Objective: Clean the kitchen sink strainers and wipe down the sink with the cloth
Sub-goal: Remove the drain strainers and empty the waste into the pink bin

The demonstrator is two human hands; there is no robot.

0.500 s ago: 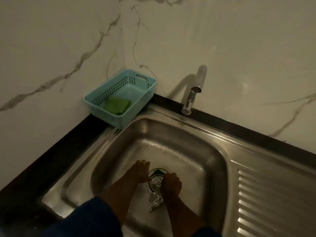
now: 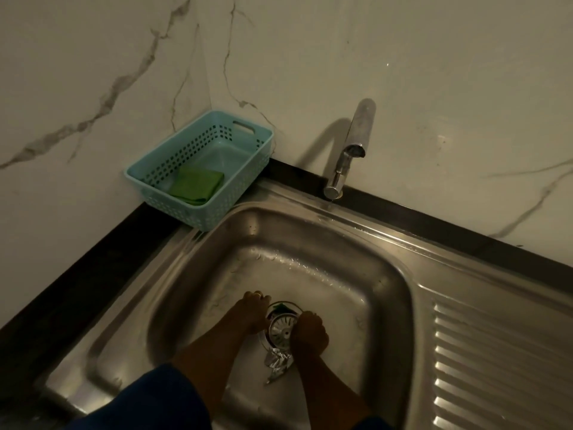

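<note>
Both hands have barely shifted in the last half second: the left hand (image 2: 253, 311) and right hand (image 2: 309, 332) remain at the drain in the middle of the sink (image 2: 400, 293) floor, and the round perforated strainer (image 2: 281, 327) between them now shows a little more of its face, as if tipped or raised slightly out of the drain opening. Left fingers curl against the strainer's left rim, and the right hand's grip looks clamped on its right edge, though the fingertips themselves are hidden under the knuckles, so how firmly it is held cannot be told. A crumpled piece of silvery foil (image 2: 277, 364) lies on the sink floor just below the strainer, touching or nearly touching it. Something green shows at the far edge of the drain ring; what it is cannot be made out. The green cloth (image 2: 197, 187) sits folded in the blue basket (image 2: 248, 178) at the back left corner of the desk, well apart from the hands, with the tap (image 2: 348, 153) at the back edge. Judging by this, the strainer is only now being lifted out, and the wiping has not begun.
</note>
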